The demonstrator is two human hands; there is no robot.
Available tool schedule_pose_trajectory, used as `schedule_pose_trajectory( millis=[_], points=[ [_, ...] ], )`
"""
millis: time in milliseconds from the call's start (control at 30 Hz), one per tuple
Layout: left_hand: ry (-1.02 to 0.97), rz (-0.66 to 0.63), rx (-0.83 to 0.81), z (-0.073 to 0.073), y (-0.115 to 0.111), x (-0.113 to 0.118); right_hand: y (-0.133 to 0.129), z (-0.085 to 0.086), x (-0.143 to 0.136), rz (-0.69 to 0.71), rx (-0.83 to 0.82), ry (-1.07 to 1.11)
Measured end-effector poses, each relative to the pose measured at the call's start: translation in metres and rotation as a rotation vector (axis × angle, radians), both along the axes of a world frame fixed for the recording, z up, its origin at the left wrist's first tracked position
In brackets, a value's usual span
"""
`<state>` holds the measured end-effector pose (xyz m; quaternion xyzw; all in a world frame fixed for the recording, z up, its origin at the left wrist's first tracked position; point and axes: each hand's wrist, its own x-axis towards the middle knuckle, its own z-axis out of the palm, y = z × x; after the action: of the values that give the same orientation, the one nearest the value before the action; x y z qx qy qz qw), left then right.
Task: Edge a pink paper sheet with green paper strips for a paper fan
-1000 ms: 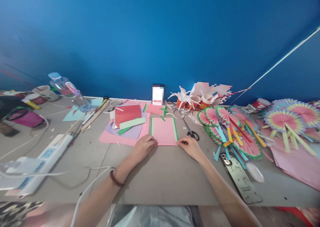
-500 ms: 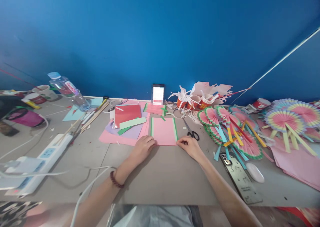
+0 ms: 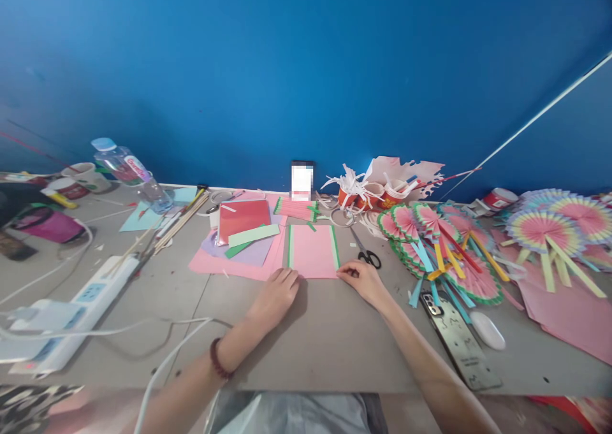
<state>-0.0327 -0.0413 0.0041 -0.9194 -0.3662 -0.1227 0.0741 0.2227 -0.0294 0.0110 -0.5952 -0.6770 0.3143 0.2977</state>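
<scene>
A pink sheet of paper with light and dark green strips down both sides lies flat on the table in front of me. At its near left corner rests my left hand, fingers bent and close together, the thumb mostly hidden. My right hand pinches the near right corner between thumb and forefinger. Black-handled scissors lie just beyond my right hand. Behind the sheet is a pleated pink and green paper bundle.
On the left are coloured papers, wooden sticks, a power strip with cables and a plastic bottle. To the right lie pleated paper fans, a phone and a white mouse-like object. Red cups stand behind.
My left hand has shifted slightly toward me at the paper's near left corner. The right hand and the sheet look unchanged.
</scene>
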Motion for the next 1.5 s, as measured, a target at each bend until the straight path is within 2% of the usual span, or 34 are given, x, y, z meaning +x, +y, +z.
schedule_pose_trajectory(
  millis=[167,400,633,800,1167,1500],
  points=[
    [0.126,0.154,0.023,0.005,-0.023,0.017,0.0,-0.001,0.0,-0.002,-0.013,0.003],
    [0.079,0.313,-0.016,0.006,-0.038,0.039,-0.001,0.001,0.001,0.012,-0.009,-0.011],
    [0.16,0.338,0.034,0.002,-0.041,0.042,-0.001,0.0,0.002,0.037,-0.006,-0.003],
    [0.124,0.327,0.065,-0.003,-0.04,0.041,-0.002,0.001,0.001,0.058,0.008,-0.029],
    [0.174,0.281,0.111,-0.002,-0.039,0.039,-0.006,0.0,0.006,0.15,0.048,0.004],
    [0.15,0.29,0.056,0.002,-0.04,0.039,-0.006,0.001,0.003,0.116,-0.004,0.006]
  ],
)
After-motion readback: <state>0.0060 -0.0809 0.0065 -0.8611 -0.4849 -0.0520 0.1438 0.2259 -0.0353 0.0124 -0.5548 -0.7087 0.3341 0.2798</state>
